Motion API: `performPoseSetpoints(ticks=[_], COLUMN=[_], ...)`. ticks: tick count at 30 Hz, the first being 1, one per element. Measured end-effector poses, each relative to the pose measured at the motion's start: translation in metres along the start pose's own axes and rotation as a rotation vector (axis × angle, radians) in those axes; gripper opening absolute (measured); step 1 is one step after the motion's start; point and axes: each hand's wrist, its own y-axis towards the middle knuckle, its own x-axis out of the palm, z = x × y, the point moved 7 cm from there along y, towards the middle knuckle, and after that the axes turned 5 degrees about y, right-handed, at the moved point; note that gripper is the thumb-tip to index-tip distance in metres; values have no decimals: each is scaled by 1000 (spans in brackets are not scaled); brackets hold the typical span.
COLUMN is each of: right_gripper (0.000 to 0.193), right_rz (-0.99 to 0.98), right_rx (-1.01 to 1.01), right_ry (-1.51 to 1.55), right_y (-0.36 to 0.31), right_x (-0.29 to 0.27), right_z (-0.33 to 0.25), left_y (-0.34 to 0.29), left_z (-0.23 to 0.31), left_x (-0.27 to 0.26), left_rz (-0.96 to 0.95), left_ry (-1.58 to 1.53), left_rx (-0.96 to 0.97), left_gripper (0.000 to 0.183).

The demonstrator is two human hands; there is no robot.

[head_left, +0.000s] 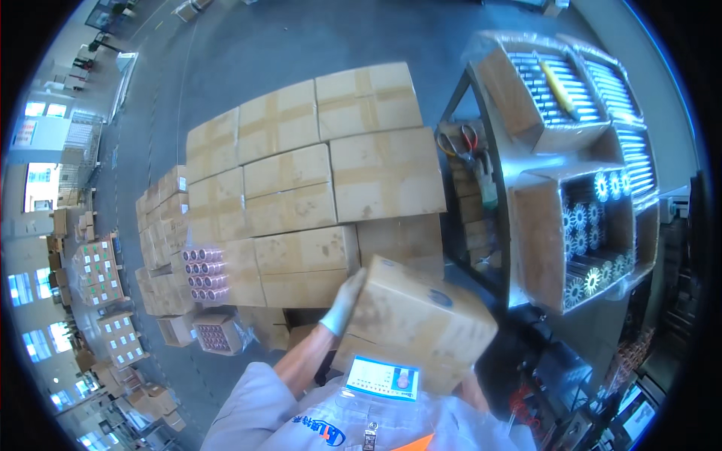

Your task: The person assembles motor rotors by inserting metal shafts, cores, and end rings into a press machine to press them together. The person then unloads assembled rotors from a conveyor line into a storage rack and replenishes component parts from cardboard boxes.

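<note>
A closed brown cardboard carton (pixel 421 316), with dark smudges and tape on it, is tilted in front of my chest. My left hand (pixel 346 301), in a pale glove, presses along the carton's left side, its fingers wrapped against the edge. Only my right forearm (pixel 472 392) shows, at the carton's lower right; the carton hides that hand and its fingers. Just beyond is a stack of taped cartons (pixel 289 188), several wide and layered. The held carton overlaps the stack's near right corner. A name badge (pixel 381 378) hangs on my chest below the carton.
At right, a metal rack (pixel 519 218) bears open boxes of finned metal cylinders (pixel 590 240) and shiny rods (pixel 602 83). Scissors (pixel 460 139) hang at its side. Copper-coloured tubes (pixel 204 272) stand left of the stack, near an open box (pixel 218 334). More cartons (pixel 162 225) lie farther left.
</note>
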Motion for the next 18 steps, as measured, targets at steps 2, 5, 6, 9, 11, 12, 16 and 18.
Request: performPoseSetpoints(ticks=[2, 5, 6, 9, 11, 12, 16, 18], right_gripper=[66, 66, 66, 62, 63, 69, 80, 69], right_rz=[-53, -187, -244, -396, -454, -498, -671, -638], right_rx=[-7, 45, 71, -40, -110, -351, -192, -377], right_ry=[-21, -70, -88, -223, -454, -867, -1052, -1140], right_y=[3, 31, 42, 71, 101, 115, 87, 50], right_x=[39, 125, 159, 250, 262, 260, 329, 337], right_z=[-12, -5, 7, 25, 43, 44, 75, 52], left_y=[-40, -80, -93, -109, -114, -111, -128, -119], left_z=[35, 79, 92, 122, 139, 144, 138, 137], left_x=[-3, -60, -90, -166, -198, -213, -357, -358], left_rz=[-42, -17, 18, 100, 144, 176, 628, 578], left_ry=[-149, -238, -248, -259, -238, -221, 91, 180], left_rx=[10, 88, 119, 178, 203, 217, 375, 612], left_gripper=[58, 60, 61, 63, 64, 65, 74, 65])
